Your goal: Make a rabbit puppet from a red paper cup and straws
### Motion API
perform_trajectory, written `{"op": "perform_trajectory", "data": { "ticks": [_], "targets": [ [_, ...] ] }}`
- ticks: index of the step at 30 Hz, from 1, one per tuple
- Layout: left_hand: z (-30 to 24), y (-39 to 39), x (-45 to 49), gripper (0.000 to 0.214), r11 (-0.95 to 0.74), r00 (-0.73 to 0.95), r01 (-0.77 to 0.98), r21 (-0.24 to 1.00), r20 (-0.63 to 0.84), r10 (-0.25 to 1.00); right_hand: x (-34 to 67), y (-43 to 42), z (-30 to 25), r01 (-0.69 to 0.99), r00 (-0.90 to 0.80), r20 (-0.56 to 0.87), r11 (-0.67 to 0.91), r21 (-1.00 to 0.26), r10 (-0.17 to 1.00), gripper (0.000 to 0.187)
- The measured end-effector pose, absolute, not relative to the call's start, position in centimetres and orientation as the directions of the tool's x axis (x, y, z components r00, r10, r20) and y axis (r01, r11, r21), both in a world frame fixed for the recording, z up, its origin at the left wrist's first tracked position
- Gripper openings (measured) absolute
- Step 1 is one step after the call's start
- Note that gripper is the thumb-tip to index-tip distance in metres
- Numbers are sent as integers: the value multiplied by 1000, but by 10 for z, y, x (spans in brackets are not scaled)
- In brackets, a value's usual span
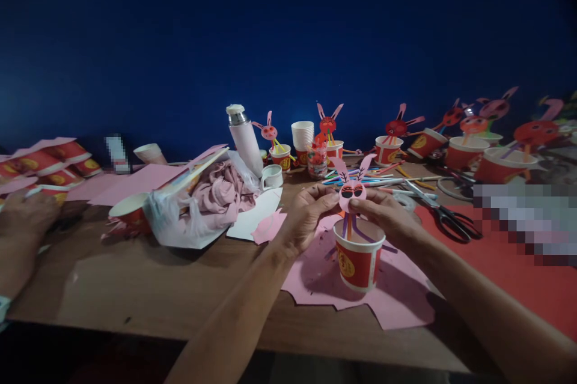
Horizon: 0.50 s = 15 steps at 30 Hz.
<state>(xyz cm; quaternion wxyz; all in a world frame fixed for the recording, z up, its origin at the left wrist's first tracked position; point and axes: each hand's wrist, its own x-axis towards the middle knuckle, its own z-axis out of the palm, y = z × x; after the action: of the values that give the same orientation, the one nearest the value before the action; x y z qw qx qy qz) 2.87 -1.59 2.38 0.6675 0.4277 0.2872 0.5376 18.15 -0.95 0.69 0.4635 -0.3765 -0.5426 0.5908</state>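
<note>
My left hand (306, 216) and my right hand (387, 216) meet over a red paper cup (359, 261) that stands on a sheet of pink paper (396, 297). Both pinch a pink paper rabbit face (352, 190) with two ears and dark glasses, held just above the cup. Orange and purple straws (348, 226) run from the face down into the cup. The fingers of both hands are closed on the edges of the face.
Black scissors (451, 219) lie on red paper (518, 276) to the right. Finished rabbit cups (392, 146) line the back, with a white flask (246, 137), stacked white cups (302, 134) and loose straws (374, 179). A plastic bag with pink cloth (211, 198) lies left. Another person's hand (24, 216) rests far left.
</note>
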Motion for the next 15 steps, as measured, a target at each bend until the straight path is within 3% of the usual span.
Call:
{"op": "perform_trajectory", "data": {
  "ticks": [9,15],
  "targets": [
    [19,-11,26,8,-85,216,-359,929,172,961,182,-7,6,-127,-256,78,46,-991,964,17],
    [19,-11,27,12,-61,206,-354,933,141,968,181,-8,10,-89,-211,113,96,-991,971,18]
  ]
}}
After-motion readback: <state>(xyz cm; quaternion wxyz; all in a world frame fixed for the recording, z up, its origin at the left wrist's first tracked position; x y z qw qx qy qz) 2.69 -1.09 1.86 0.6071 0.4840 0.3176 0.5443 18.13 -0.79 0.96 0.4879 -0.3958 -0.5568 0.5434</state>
